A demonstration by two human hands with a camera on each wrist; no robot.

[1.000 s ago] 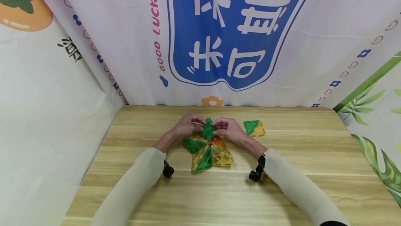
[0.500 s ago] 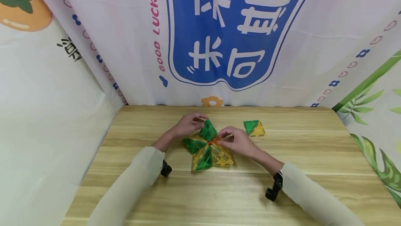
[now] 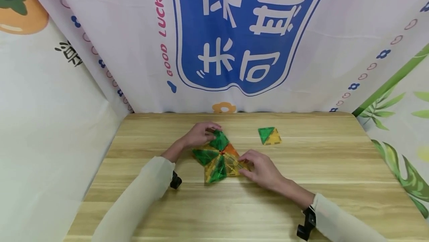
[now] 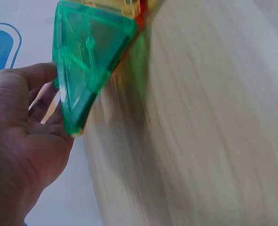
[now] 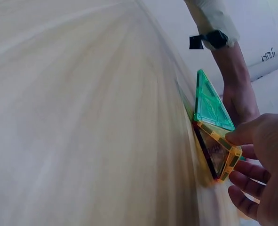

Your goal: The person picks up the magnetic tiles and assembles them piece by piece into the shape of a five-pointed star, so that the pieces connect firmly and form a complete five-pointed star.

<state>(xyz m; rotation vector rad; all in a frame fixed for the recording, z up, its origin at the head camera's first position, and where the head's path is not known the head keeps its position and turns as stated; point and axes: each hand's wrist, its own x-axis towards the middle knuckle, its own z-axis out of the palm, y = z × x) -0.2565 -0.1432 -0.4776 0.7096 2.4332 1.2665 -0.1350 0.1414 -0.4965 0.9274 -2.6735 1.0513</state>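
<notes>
Green, yellow and orange see-through magnetic tiles form a star-like shape on the table. My left hand (image 3: 200,134) is at the back of it and pinches the green magnetic tile (image 3: 219,140) by its outer edge; in the left wrist view, the fingers (image 4: 41,75) reach behind this raised triangular piece. On the right side, my right hand (image 3: 263,168) pinches the outer corner of the yellow magnetic tile (image 3: 232,164). The right wrist view has the thumb (image 5: 242,134) on top of that tile's edge and the other fingers below. An orange tile (image 3: 229,150) lies between the two hands.
A separate square of one green and one yellow triangle (image 3: 269,136) lies at the back right of the wooden table (image 3: 167,212). A printed cloth (image 3: 140,67) hangs directly behind the table's far edge.
My right hand has left the green tile at the back and moved down and right to the yellow tile. The left hand has stayed at the green tile.
</notes>
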